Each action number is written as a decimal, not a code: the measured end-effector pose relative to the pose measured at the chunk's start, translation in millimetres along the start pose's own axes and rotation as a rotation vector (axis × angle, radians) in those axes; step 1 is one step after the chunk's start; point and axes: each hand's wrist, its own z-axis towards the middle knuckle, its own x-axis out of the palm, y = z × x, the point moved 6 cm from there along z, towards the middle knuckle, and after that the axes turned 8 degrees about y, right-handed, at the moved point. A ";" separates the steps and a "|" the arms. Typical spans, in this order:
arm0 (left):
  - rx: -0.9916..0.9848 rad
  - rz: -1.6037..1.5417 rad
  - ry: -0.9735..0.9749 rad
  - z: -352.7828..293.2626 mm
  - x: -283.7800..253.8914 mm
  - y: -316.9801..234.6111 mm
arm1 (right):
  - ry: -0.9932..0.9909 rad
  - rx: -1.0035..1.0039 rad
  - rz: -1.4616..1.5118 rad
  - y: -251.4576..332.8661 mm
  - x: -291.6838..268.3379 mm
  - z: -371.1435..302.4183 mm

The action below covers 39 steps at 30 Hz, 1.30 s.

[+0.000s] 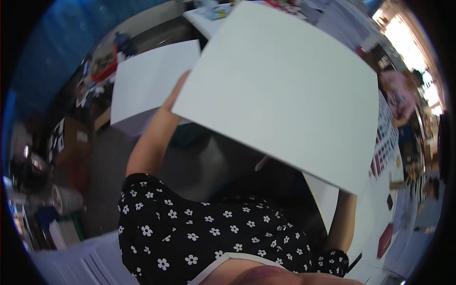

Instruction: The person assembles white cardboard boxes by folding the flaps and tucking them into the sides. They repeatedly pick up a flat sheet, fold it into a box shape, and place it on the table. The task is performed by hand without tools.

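A large white board [285,90], flat and stiff-looking, is raised in front of me and fills the upper middle. At its left edge is my left hand [179,90], closed on the board with most fingers hidden behind it. My right forearm [344,213] runs up beneath the board's near right corner. That hand is out of sight behind the board, seemingly supporting it from there. Beyond my left forearm lies a white stack [156,78] of similar large sheets, its side showing below the top.
A white table [365,232] extends along the right, with rows of dark printed pieces [384,137] and a dark red flat item [385,241]. One person in pink [401,92] stands far right, another in stripes [420,189]. To the left are a cardboard box [73,140], a bucket [66,198] and a red crate [104,66].
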 end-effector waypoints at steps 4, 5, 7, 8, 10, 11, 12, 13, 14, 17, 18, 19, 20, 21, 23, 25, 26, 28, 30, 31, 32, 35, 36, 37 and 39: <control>0.031 0.162 -0.313 -44.0 -130.7 -40.5 | 0.281 0.111 -0.030 -11.9 127.0 128.5; 0.030 0.200 -0.387 -57.4 -159.8 -47.0 | 0.335 0.145 -0.028 -21.4 157.9 150.4; 0.014 0.257 -0.529 -88.5 -213.6 -56.7 | 0.428 0.192 -0.042 -36.7 223.5 191.5; -0.003 0.298 -0.607 -105.0 -238.9 -63.0 | 0.480 0.219 -0.029 -49.9 254.5 212.1; -0.047 0.361 -0.750 -142.5 -283.3 -64.8 | 0.566 0.275 -0.031 -71.8 313.4 240.7; -0.075 0.385 -0.809 -160.2 -301.3 -62.2 | 0.597 0.300 -0.028 -83.5 337.7 249.7; -0.098 0.406 -0.866 -175.0 -319.1 -58.3 | 0.622 0.319 -0.033 -94.7 360.6 257.8; -0.122 0.420 -0.913 -188.1 -333.2 -54.9 | 0.646 0.338 -0.036 -104.4 380.5 264.0; -0.146 0.447 -0.958 -199.0 -346.4 -51.5 | 0.660 0.350 -0.040 -112.5 397.8 269.5; -0.220 0.515 -1.042 -221.5 -373.0 -35.3 | 0.685 0.379 -0.048 -130.9 436.0 284.4; -0.247 0.531 -1.062 -225.4 -379.3 -28.6 | 0.686 0.386 -0.053 -135.7 443.8 287.5; -0.265 0.553 -1.074 -225.1 -386.6 -23.5 | 0.688 0.385 -0.054 -138.5 451.6 291.9; -0.287 0.577 -1.080 -227.9 -391.6 -17.4 | 0.691 0.386 -0.057 -141.5 459.1 296.3; -0.309 0.606 -1.088 -227.4 -398.7 -8.3 | 0.690 0.388 -0.053 -146.1 463.3 300.0; -0.356 0.670 -1.082 -221.9 -410.4 6.4 | 0.680 0.389 -0.043 -153.2 465.0 302.0; -0.392 0.724 -1.080 -223.5 -421.3 23.8 | 0.676 0.390 -0.033 -163.9 467.0 299.0; -0.409 0.742 -1.078 -222.3 -426.3 29.5 | 0.672 0.385 -0.030 -166.9 466.7 297.5; -0.442 0.777 -1.075 -214.1 -432.8 38.6 | 0.656 0.369 0.001 -167.2 463.3 296.8; -0.468 0.798 -1.064 -203.0 -432.5 44.6 | 0.637 0.353 0.030 -168.1 458.4 295.8; -0.478 0.810 -1.062 -198.4 -434.7 44.9 | 0.624 0.338 0.047 -169.2 456.3 294.1; -0.487 0.823 -1.057 -195.0 -434.8 47.3 | 0.609 0.312 0.088 -170.1 453.7 291.0; -0.518 0.867 -1.080 -203.5 -432.5 45.7 | 0.616 0.227 0.163 -163.8 458.0 265.2; -0.516 0.885 -1.082 -201.0 -429.3 45.1 | 0.611 0.207 0.166 -166.1 458.6 266.6; -0.506 0.910 -1.081 -195.6 -427.6 43.5 | 0.598 0.181 0.174 -169.8 457.8 271.1; -0.480 0.987 -1.097 -196.6 -422.1 36.4 | 0.603 0.246 0.240 -176.5 468.1 276.2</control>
